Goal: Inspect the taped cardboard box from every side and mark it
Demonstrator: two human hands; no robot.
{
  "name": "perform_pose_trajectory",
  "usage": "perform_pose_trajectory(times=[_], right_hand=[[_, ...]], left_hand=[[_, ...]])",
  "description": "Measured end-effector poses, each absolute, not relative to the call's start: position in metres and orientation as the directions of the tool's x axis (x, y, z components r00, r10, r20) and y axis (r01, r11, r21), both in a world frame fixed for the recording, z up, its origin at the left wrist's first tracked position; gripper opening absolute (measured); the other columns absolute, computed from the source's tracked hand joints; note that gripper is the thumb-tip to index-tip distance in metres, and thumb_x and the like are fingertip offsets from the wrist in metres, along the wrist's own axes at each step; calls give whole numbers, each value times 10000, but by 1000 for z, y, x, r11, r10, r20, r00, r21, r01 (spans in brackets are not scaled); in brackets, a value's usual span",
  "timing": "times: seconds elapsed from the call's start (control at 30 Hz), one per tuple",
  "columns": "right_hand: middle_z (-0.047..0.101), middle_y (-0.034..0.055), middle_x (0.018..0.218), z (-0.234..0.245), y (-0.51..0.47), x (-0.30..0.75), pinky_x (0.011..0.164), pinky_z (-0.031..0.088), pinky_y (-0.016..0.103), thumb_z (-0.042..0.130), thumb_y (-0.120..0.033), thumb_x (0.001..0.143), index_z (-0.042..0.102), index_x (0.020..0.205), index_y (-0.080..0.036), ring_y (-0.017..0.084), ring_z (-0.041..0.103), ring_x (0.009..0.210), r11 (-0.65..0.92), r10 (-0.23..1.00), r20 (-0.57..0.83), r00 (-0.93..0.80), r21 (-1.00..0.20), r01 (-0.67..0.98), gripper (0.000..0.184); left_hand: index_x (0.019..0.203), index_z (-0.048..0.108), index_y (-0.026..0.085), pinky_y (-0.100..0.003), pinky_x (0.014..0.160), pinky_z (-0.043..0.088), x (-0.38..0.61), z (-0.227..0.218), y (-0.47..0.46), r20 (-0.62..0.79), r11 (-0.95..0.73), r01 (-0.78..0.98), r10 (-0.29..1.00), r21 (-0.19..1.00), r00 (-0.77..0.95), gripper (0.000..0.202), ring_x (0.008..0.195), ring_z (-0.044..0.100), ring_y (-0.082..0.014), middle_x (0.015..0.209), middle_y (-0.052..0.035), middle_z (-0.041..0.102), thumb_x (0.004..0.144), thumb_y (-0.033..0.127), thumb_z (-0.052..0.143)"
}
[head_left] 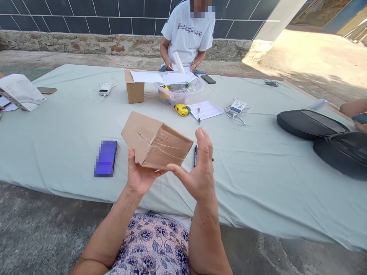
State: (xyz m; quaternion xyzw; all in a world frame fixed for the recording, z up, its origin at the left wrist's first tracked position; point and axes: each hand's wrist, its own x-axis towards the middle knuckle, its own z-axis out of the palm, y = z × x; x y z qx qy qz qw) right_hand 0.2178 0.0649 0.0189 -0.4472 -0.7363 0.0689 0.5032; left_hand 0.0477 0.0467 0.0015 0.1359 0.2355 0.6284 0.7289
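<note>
A brown cardboard box (pixel 143 139) is held tilted above the cloth-covered table. Thin dark and pale lines run across its faces. My left hand (pixel 140 177) supports it from below, thumb up against the near left side and fingers under the bottom. At the box's right end is my right hand (pixel 200 172), open, with its fingers raised and its thumb at the lower edge; whether the thumb presses on the cardboard I cannot tell. A black marker (pixel 195 156) lies on the cloth, partly hidden behind my right hand.
A phone (pixel 105 158) lies left of the box. Farther back are another carton (pixel 135 91), a plastic basin (pixel 197 88), a yellow tape measure (pixel 182 110), papers (pixel 208 110) and power banks (pixel 237 106). Black round cases (pixel 312 124) lie right. A person (pixel 189 34) sits opposite.
</note>
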Motion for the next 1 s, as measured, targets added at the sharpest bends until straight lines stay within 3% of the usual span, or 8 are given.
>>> perform_pose_trajectory(times=[0.23,0.37,0.5,0.6,0.67,0.73,0.83,1.0], right_hand=[[210,164,1718,26,57,201,1223,251,734,745,-677,817,46,1654,-354,431,169,1604,663,682,690,-240,-447,600,1137],[281,176,1690,26,58,204,1210,314,702,754,-681,808,26,1654,-348,412,269,1575,648,708,666,-232,-483,590,1165],[466,166,1578,25,60,212,1157,435,628,752,-650,833,181,1639,-325,371,466,1458,624,727,669,-151,-554,550,1040],[609,133,1427,25,62,217,1094,513,533,737,-571,890,457,1513,-295,315,588,1318,604,747,663,-56,-641,474,736],[664,109,1334,23,64,220,1041,546,474,712,-532,923,580,1390,-283,281,628,1239,578,772,635,20,-715,393,545],[687,99,1263,20,65,220,966,578,426,691,-525,937,623,1320,-272,260,654,1167,524,815,571,98,-799,295,464],[689,100,1208,15,68,220,855,602,378,670,-545,928,632,1287,-254,241,673,1071,421,869,456,193,-885,198,464],[694,101,1167,9,73,222,739,591,348,621,-560,929,614,1248,-233,209,677,913,304,912,340,228,-936,179,457]], left_hand=[[1427,598,261,-448,1076,490,58,-2,47,-164,76,-822,986,565,-22,628,1383,550,-338,1368,-79,696,924,636,613],[1386,630,287,-393,1074,486,58,-2,47,-139,29,-786,988,617,-72,545,1429,512,-318,1419,-40,673,926,578,648],[1428,589,353,-379,1086,483,52,-4,46,-83,2,-695,993,719,-83,575,1487,440,-312,1504,0,608,908,582,678],[1497,517,382,-396,1107,472,49,-4,45,-41,-20,-578,995,816,-91,719,1507,407,-321,1535,-10,578,862,678,681],[1557,437,381,-428,1142,448,47,-4,45,6,-50,-463,995,885,-98,790,1523,383,-324,1589,-29,520,877,758,579],[1605,351,381,-454,1198,398,46,-6,45,70,-99,-318,992,943,-103,829,1561,317,-320,1674,-34,398,898,787,498],[1635,294,371,-463,1262,312,45,-10,45,154,-168,-110,980,980,-124,874,1607,197,-322,1743,-32,240,893,772,528],[1596,387,393,-542,1281,231,45,-17,40,187,-156,182,968,971,-168,821,1629,68,-328,1760,-34,164,879,732,600]])
